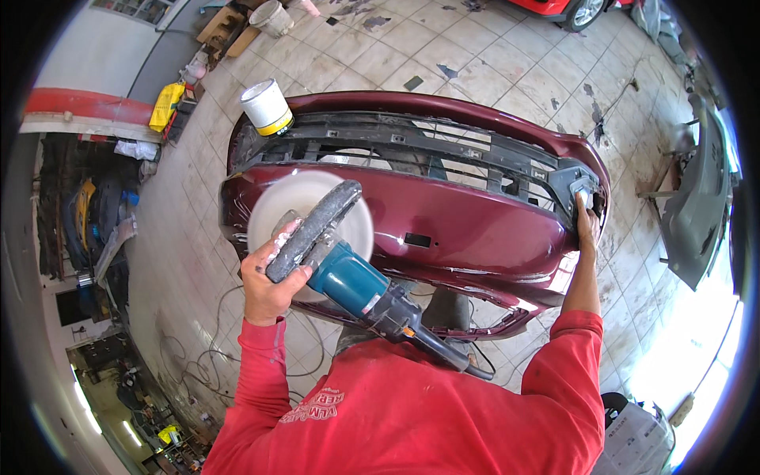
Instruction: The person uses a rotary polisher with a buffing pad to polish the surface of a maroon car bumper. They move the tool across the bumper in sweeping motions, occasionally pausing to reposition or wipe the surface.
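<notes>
My left hand point(271, 281) is wrapped around the thick black side handle of a teal-and-black polisher point(348, 277). Its round whitish pad point(269, 204) lies over the left part of a dark red car bumper point(475, 234); the pad looks smooth and smeared. The polisher's rear end reaches back against my red shirt. At the bumper's right end, my right hand point(587, 225) grips the corner beside a grey-black bracket point(571, 184), its fingers partly hidden. A white tub with a yellow band point(267, 108) stands on the bumper's far left corner.
Cable loops point(210, 356) lie on the tiled floor point(190, 229) at the left. A grey bumper point(697, 206) stands at the right. Farther off are a bucket point(271, 17), a yellow bag point(166, 107) and a red car point(546, 6). Dark scraps dot the far floor.
</notes>
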A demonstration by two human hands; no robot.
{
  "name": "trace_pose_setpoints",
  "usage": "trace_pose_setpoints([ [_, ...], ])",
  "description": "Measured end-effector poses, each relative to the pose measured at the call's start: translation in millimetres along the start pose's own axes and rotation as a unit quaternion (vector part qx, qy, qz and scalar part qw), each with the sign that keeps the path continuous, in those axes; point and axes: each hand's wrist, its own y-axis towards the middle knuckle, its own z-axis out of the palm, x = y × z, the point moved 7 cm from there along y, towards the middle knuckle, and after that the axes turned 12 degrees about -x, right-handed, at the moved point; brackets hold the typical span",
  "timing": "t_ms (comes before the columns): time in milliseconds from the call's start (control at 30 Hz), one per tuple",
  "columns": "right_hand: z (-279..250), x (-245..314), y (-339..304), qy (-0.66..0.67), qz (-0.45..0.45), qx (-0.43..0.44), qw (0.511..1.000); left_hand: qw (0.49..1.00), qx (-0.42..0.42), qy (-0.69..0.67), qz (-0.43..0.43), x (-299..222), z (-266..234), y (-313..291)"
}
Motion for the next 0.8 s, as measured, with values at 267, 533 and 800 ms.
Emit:
trace_pose_setpoints([
  [267, -28.9, 38.5, -19.2, -0.132, -0.028, -0.008, 0.991, 0.999, -0.007, 0.039, -0.008, -9.0, 6.7, -3.1],
  [533, -14.9, 19.6, -23.1, -0.101, -0.026, -0.023, 0.994, 1.000, -0.003, 0.001, -0.024, -8.2, 4.0, 8.2],
  [800, -5.1, 4.5, -15.9, -0.069, -0.102, 0.020, 0.992, 0.992, 0.103, -0.037, 0.066, -12.3, 25.5, 8.5],
])
